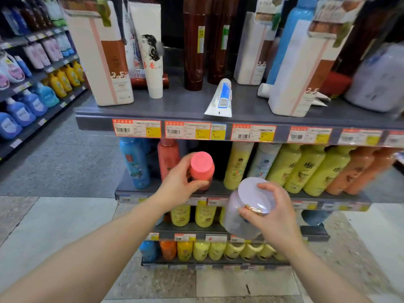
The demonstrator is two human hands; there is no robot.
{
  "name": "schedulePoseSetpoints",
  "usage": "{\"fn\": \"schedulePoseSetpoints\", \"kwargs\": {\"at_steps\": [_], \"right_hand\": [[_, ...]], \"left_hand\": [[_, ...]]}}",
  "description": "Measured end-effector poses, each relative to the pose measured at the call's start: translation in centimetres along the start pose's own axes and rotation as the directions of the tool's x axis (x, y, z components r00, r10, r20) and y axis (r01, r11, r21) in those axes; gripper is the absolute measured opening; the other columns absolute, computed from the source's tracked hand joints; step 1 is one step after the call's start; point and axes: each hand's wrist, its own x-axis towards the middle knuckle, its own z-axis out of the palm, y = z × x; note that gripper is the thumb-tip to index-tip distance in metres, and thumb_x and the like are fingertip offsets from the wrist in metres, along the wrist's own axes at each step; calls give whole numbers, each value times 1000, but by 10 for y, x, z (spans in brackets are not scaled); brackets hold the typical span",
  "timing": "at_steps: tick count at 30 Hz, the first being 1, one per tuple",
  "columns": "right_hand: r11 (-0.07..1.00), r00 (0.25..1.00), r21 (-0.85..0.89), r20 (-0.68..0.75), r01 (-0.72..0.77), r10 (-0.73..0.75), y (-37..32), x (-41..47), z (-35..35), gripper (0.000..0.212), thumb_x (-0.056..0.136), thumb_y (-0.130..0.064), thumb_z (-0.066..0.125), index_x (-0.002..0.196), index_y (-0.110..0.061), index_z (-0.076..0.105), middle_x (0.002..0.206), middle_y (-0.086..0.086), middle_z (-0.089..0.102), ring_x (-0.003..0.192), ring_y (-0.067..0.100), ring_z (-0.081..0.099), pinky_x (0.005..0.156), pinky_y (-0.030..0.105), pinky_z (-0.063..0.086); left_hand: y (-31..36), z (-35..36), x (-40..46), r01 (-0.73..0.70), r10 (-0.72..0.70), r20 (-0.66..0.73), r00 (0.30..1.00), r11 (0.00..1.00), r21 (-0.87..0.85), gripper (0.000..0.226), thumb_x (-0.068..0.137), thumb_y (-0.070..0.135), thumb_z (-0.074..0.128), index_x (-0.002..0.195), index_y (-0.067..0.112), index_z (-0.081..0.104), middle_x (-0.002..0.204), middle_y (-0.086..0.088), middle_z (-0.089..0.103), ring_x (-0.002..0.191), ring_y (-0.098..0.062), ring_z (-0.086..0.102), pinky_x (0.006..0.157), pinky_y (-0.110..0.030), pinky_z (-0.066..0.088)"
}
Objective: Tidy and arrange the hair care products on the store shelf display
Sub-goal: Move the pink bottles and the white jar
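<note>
Gripping pink-capped bottle (202, 169) in left hand (181, 182), fingers curled round its neck, at front of second shelf (131, 184). Right hand (271, 212) closed on clear lavender bottle (244, 211), tilted, thumb on label, held in front of shelf edge. Yellow bottles (306, 169) just beyond right hand. White tube (220, 99) lying flat on top shelf (185, 101) above both hands.

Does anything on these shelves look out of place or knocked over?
Yes. On the top shelf, a white and blue tube lies flat, its crimped end overhanging the front edge, while its neighbours stand upright. Behind them, a dark red bottle lies on its side.
</note>
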Motion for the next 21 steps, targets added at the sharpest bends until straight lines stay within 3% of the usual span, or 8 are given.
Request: {"fn": "schedulePoseSetpoints", "kwargs": {"at_steps": [4, 6, 8, 11, 15, 17, 21], "right_hand": [[1000, 1000, -6, -5, -18, 18, 15, -6, -15, 64, 61, -35, 88, 107, -47, 46, 132, -15, 43, 123, 3, 37, 99, 27, 34], [999, 999, -9, 11, -31, 31, 20, -8, -19, 63, 60, -37, 88, 104, -51, 45, 132, -17, 42, 124, 2, 37, 99, 26, 33], [999, 999, -10, 22, -42, 42, 24, -10, -22, 62, 61, -38, 88, 104, -50, 45, 134, -17, 42, 125, 3, 37, 99, 25, 32], [998, 998, 1, 29, -58, 58, 25, -10, -24, 62, 61, -36, 88, 104, -50, 46, 135, -17, 41, 127, 3, 36, 99, 24, 30], [998, 997, -2, 45, -66, 66, 27, -7, -26, 63, 62, -34, 88, 111, -42, 49, 135, -17, 40, 123, 0, 35, 97, 22, 29], [998, 997, -5, 46, -69, 69, 28, -4, -26, 64, 62, -34, 88, 114, -39, 50, 136, -17, 40, 122, 0, 34, 97, 23, 29], [998, 996, 8, 50, -68, 67, 27, 1, -27, 62, 61, -37, 88, 107, -48, 47, 138, -18, 39, 127, 1, 33, 100, 24, 30]], "left_hand": [[-11, 22, 23, 49, -49, 23, 999, 999, 22, 66, 77, 17, 78, 131, 23, 41, 117, 9, 55, 115, -11, 54, 102, -31, 42], [-11, 28, 37, 94, -95, 5, 995, 992, 86, 54, 80, 20, 76, 123, 17, 45, 110, 6, 56, 105, -11, 56, 90, -22, 41], [-10, 29, 50, 119, -120, 3, 993, 988, 103, 45, 81, 24, 74, 116, 15, 47, 108, 4, 60, 102, -12, 58, 86, -23, 41], [-14, 31, 65, 142, -143, -5, 990, 982, 121, 57, 81, 30, 73, 128, 13, 44, 121, -3, 60, 111, -19, 58, 94, -30, 44], [-10, 40, 74, 163, -160, -28, 987, 976, 148, 68, 84, 31, 70, 140, 15, 36, 137, -8, 50, 123, -23, 50, 97, -24, 36], [-8, 42, 75, 161, -161, -15, 987, 971, 176, 67, 86, 31, 68, 142, 15, 34, 140, -7, 47, 125, -23, 48, 93, -21, 33], [-11, 43, 74, 188, -186, -24, 982, 976, 111, 75, 83, 31, 71, 145, 19, 30, 136, 4, 47, 120, -15, 50, 93, -22, 36]]}}
